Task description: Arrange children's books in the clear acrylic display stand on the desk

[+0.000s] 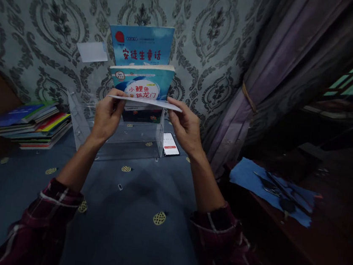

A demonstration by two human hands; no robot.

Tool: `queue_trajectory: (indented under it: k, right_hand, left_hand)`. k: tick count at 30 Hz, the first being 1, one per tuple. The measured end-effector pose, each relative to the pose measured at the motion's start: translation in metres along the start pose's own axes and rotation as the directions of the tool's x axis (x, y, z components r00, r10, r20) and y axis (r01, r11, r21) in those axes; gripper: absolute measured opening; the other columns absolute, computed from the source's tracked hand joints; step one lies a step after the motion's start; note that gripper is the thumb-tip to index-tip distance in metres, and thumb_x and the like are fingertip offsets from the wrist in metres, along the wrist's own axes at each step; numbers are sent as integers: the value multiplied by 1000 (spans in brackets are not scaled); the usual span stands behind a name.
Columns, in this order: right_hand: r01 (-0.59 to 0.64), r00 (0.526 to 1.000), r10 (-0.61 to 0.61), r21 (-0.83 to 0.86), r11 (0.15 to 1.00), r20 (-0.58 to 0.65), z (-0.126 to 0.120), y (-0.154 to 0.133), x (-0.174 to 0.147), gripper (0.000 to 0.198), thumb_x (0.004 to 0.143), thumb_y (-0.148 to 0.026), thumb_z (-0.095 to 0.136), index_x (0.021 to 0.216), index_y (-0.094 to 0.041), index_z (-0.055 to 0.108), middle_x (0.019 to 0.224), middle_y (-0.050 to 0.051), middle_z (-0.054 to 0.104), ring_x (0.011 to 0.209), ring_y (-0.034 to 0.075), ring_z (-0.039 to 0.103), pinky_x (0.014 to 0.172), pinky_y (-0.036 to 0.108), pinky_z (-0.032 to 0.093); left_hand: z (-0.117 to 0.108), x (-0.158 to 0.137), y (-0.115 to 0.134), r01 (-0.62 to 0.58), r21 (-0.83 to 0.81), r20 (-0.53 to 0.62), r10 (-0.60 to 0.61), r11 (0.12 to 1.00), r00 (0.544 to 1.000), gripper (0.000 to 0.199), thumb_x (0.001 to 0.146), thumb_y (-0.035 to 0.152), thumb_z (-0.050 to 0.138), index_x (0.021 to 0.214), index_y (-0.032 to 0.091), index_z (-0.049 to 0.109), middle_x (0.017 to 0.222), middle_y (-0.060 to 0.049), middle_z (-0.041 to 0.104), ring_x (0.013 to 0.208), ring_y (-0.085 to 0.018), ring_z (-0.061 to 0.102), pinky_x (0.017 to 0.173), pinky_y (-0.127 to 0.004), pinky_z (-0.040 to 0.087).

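Observation:
My left hand (107, 114) and my right hand (186, 125) grip opposite ends of a thin book (146, 102), fingers and thumbs closed on its edges. It is held almost level, so I see mainly its pale edge; its cover is hidden. Just behind it, a blue-green book (144, 80) and a taller blue book (141, 45) stand upright in a clear plastic book rack (130, 142). Under the held book, the dark lower part of another cover (142, 116) shows.
A pile of books (41, 125) lies left of the rack. By its right side rests a lit phone (170, 144). Farther right, a blue cloth (254, 175) carries dark tools. A tied curtain (248, 89) hangs by the patterned wall, which bears a white paper (92, 52).

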State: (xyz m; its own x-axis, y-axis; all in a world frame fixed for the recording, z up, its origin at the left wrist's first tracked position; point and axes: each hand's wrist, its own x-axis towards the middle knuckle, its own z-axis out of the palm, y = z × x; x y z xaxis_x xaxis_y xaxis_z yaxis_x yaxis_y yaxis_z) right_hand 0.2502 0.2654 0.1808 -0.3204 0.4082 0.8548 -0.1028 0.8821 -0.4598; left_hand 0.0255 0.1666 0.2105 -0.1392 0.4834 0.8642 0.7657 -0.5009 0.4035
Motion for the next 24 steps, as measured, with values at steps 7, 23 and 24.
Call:
queue_trajectory:
  k: [7,23,24]
  right_hand:
    - [33,999,-33,9,999,-19,5,7,8,32,103,-36,52,133,-29,65,135,6,67,126,24,62,114,48,48]
    - [-11,999,10,-15,1000,-40,32,52,23,40,105,-50,44,134,-29,62,130,9,66,122,25,62,107,46,52]
    - [-1,999,0,-14,1000,-42,33,54,25,41,105,-51,43,133,-29,62,130,9,66,123,25,61,108,47,51]
  left_hand:
    - [-3,10,-5,-34,35,-8,35,999,999,30,99,51,57,93,22,64,85,-1,63,80,-16,60,74,-28,47]
    - [4,21,-32,16,5,47,-16,1000,999,21,98,41,61,95,21,64,84,-1,65,75,-14,59,68,-26,46]
    - [4,22,-33,17,6,56,-17,1000,998,20,97,40,61,94,21,64,86,-1,66,76,-14,60,68,-26,46]
